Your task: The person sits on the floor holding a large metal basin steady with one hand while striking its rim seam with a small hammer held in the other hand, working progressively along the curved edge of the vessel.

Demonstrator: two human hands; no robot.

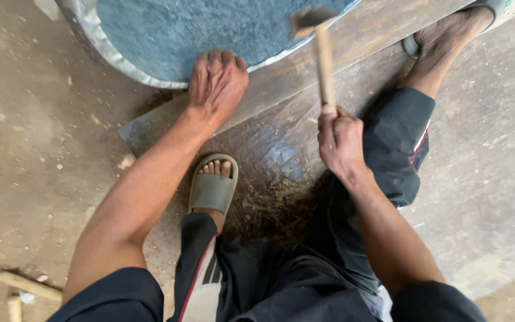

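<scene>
Right hand (341, 140) is fisted around a wooden hammer (323, 53), its blurred head at 12 o'clock; left hand (217, 80), fingers curled, presses the round metal pan's (150, 74) rim.

Round metal vessel (150, 36): blue-grey inside, silvery rim. Hammer handle (326, 68): pale tan wood. Plank (287, 83): dark brown. Slide sandal (212, 189): grey-green. Trousers (397, 143): black, red-and-white side stripe. Floor (37, 137): dusty brown, pale chips.
</scene>
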